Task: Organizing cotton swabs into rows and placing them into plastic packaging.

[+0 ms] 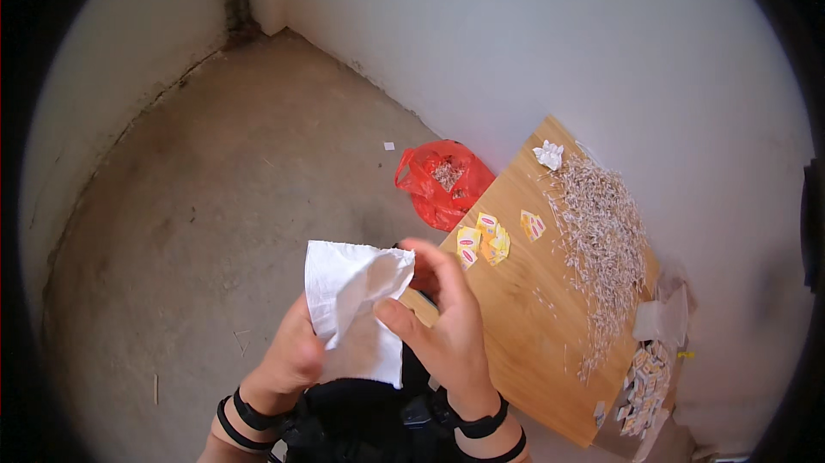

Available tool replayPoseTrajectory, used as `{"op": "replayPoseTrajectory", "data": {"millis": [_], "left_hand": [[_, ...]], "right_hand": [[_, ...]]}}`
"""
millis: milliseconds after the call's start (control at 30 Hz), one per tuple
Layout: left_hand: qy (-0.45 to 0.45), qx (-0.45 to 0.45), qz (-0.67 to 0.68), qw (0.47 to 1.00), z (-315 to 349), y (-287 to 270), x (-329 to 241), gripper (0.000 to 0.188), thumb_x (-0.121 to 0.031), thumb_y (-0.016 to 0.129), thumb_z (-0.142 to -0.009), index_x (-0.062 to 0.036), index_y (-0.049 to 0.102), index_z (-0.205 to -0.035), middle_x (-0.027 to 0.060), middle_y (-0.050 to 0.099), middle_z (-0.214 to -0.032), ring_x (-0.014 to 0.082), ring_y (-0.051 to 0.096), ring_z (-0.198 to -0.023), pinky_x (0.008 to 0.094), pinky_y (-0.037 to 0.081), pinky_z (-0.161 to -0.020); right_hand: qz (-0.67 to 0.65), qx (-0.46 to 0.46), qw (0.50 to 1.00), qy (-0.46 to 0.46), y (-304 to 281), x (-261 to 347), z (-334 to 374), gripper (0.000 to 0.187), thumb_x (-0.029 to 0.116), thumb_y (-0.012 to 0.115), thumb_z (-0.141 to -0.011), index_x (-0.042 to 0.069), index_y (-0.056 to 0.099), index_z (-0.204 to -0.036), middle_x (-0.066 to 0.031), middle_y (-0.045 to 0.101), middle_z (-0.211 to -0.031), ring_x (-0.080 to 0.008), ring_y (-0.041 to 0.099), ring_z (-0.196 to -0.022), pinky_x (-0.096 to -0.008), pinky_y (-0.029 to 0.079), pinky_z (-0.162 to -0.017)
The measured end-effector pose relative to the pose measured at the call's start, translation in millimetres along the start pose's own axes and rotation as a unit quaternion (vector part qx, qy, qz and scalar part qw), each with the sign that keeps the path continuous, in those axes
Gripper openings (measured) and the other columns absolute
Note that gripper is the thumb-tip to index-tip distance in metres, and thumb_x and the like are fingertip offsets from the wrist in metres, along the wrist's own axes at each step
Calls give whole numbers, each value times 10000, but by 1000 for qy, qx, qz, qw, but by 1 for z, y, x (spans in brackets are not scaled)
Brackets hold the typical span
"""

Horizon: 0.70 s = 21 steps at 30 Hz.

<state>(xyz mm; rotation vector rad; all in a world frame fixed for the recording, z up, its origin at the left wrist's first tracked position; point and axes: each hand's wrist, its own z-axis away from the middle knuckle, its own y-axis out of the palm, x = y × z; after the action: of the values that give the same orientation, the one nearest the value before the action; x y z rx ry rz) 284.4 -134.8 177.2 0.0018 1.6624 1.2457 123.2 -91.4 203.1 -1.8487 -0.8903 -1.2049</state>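
In front of me, a white soft sheet, like a folded paper towel or a cloth, is held up between both hands; I cannot tell which it is. My left hand grips its left edge, the fingers hidden behind it. On the other side, my right hand has its thumb on the front face, with the index finger curled at the upper right corner. Right of my hands, several yellow and white cards lie on the wooden table. A heap of cotton swabs covers its far right side.
A red plastic bag with swabs inside stands on the concrete floor beside the table. Crumpled white paper sits at the table's far corner. Several small packets fill a clear bag at the right. Pale walls close in behind.
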Motion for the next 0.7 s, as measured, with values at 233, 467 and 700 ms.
{"op": "replayPoseTrajectory", "data": {"millis": [233, 467, 700], "left_hand": [[52, -102, -220, 969, -9, 8, 3, 405, -109, 716, -827, -13, 512, -1163, 25, 585, -1056, 89, 560, -954, 248, 445, -847], [-76, -82, -315, 943, -2, -4, -20, 243, -182, 696, -864, -6, 593, -995, 1, 610, -918, 64, 558, -857, 218, 452, -733], [30, -94, -280, 955, -6, -9, -19, 246, -157, 769, -784, -31, 622, -935, 50, 624, -904, 89, 585, -837, 227, 462, -725]], "right_hand": [[-258, -9, 952, 167, 2, -17, 7, 337, 59, 680, -852, -11, 545, -1152, -30, 556, -967, -87, 544, -891, -235, 457, -787], [-187, 208, 944, 177, -16, -14, -6, 385, 122, 715, -828, -17, 577, -1159, -35, 609, -948, -74, 554, -869, -229, 456, -769], [-341, -19, 913, 225, -7, -8, 2, 231, 91, 689, -858, -1, 585, -1043, -15, 601, -936, -60, 557, -845, -210, 458, -743]]}}
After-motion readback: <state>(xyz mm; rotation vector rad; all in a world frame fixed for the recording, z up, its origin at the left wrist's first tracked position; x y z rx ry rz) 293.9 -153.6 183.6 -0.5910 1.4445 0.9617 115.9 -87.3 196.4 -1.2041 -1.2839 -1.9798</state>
